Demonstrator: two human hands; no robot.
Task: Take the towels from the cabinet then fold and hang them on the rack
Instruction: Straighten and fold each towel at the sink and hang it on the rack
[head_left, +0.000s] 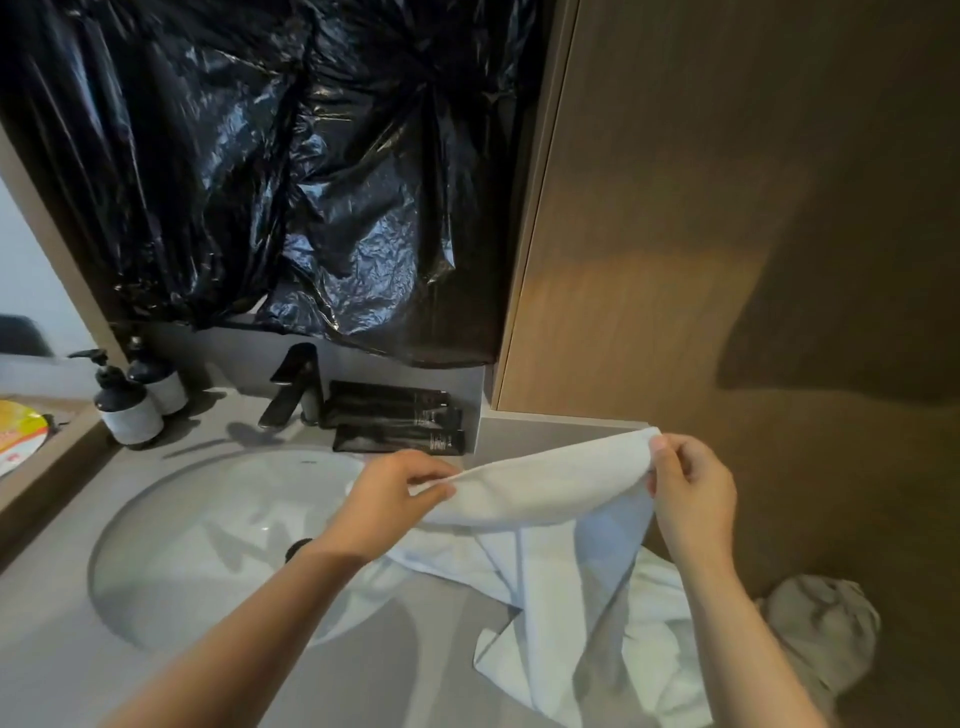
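A white towel (545, 488) is stretched between my two hands above the grey counter (62, 665). My left hand (395, 493) pinches its top edge at the left. At the right end, my right hand (691, 488) pinches the upper corner. The rest of the towel hangs down and lies crumpled on the counter, partly over the sink's right rim. A second, greyish bundle of cloth (821, 629) sits low at the right, beyond the counter's edge. No rack is in view.
A round white sink (208, 519) with a black tap (291, 389) fills the counter's left. Two pump bottles (130, 405) stand at the back left, black tubes (400, 421) behind the sink. Black plastic sheeting (260, 156) covers the wall above. A wooden cabinet panel (701, 234) rises at the right.
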